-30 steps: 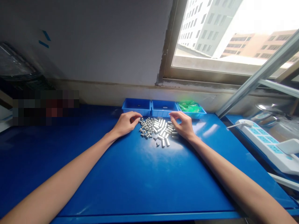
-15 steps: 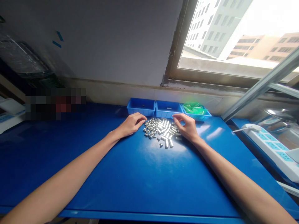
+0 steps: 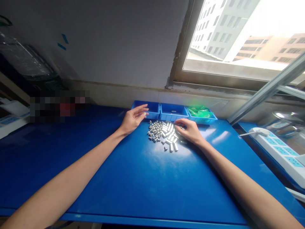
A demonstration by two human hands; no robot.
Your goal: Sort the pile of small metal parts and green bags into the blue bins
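My left hand (image 3: 133, 120) is raised at the front of the left blue bin (image 3: 152, 111), fingers apart, with nothing visible in them. My right hand (image 3: 189, 129) is low over the right side of the metal parts, thumb and fingers curled together at the tips; what they pinch, if anything, is hidden. Between my hands lies a heap of short silver screws (image 3: 156, 129), and against its right side are several longer silver metal cylinders (image 3: 171, 148). One loose screw (image 3: 166, 148) lies at the near edge. The middle blue bin (image 3: 173, 112) has a small silver piece inside.
A third blue bin (image 3: 205, 120) holds a green plastic bag (image 3: 199, 111). All three bins stand along the wall on the blue table (image 3: 147, 187). A white power strip (image 3: 283, 152) and a metal frame post (image 3: 262, 89) are at right. A large clear bottle (image 3: 28, 60) stands at left.
My left hand has lifted from beside the screws toward the left bin, and its fingers have spread. My right hand has shifted slightly left and down over the cylinders.
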